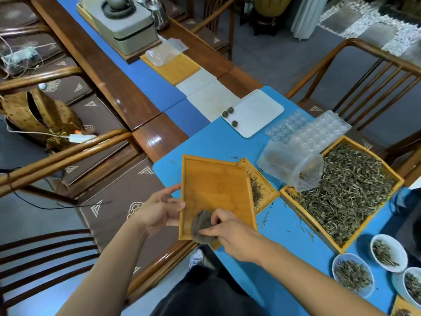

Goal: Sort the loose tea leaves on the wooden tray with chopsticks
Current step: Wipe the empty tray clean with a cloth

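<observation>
here, bare amber wooden tray (216, 190)

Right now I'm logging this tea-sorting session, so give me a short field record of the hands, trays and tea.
left hand: holds the left edge of the bare wooden tray
right hand: grips a grey cloth on that tray
small tray: under the bare one, few leaves
large tray: full of loose tea
plastic bag: rests on the large tray's corner
bowls: hold tea
chopsticks: none seen
</observation>
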